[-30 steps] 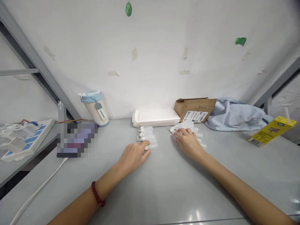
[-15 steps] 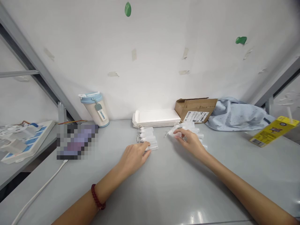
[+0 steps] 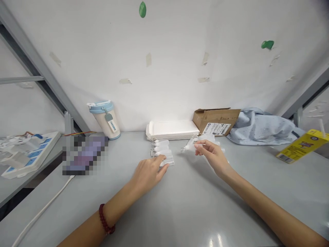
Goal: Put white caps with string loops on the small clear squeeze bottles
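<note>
Small translucent needle-tip bottles (image 3: 162, 143) lie side by side in a left row, their thin tips pointing left. My left hand (image 3: 148, 173) rests at the near end of this row. Its thumb and index finger are apart and touch the nearest bottles; the other fingers are tucked out of sight. On the right, my right hand (image 3: 212, 154) pinches another needle-tip bottle (image 3: 190, 147) between thumb and fingers, tip leftward, just above the table. Behind and under that hand lies a second group of similar bottles (image 3: 208, 138), partly covered by it.
A stack of flat white boxes (image 3: 174, 130) and a cardboard box (image 3: 217, 120) stand against the wall. A cup (image 3: 106, 120), a blurred phone (image 3: 86, 156) with its cable and a power strip (image 3: 32, 154) are left. Right are grey-blue cloth (image 3: 262, 127) and a yellow drink carton (image 3: 302, 146).
My right hand has lifted slightly and turned, with the bottle in its pinch. My left thumb has spread a little from the index finger. The view has shifted slightly.
</note>
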